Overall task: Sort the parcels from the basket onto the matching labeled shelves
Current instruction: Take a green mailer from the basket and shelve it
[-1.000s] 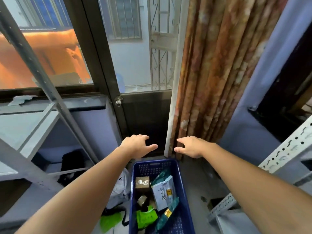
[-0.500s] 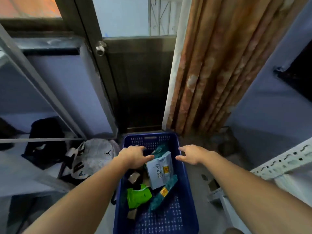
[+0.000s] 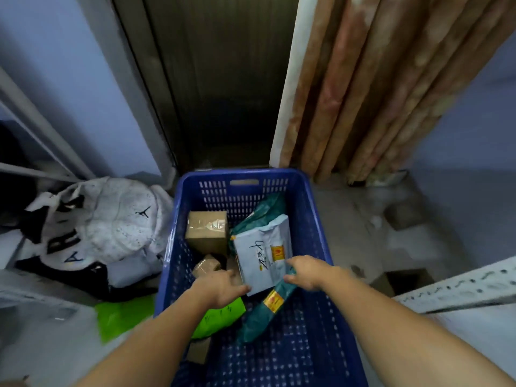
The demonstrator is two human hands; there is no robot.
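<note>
Bag on floor: a white printed bag [image 3: 111, 222] lies to the left of the basket, outside it, with a green packet [image 3: 122, 317] on the floor nearer the camera.
Basket: a blue plastic basket [image 3: 315, 219] stands on the floor before a dark door; all parcels seen are inside it.
Cardboard box: a brown box [image 3: 207, 231] sits at the far left of the basket, with a smaller taped box [image 3: 208, 265] just in front of it.
Left hand: the left hand [image 3: 220, 287] reaches in above a green parcel [image 3: 220, 317]; its fingers touch the near left corner of the white parcel, but whether they pinch it I cannot tell.
White parcel: a white mailer [image 3: 262, 258] with handwriting and a yellow label lies tilted on top of a teal parcel [image 3: 268, 311].
Right hand: the right hand [image 3: 307, 272] rests on the mailer's near right edge, fingers curled over it.
Risk: the mailer looks soft and slick, so a shallow hold at two corners could let it sag and slip back.
Risk: lifting it may drag the teal parcel beneath along.
Risk: motion blur suggests haste, so the handwritten mark could be misread and the wrong shelf chosen.
</note>
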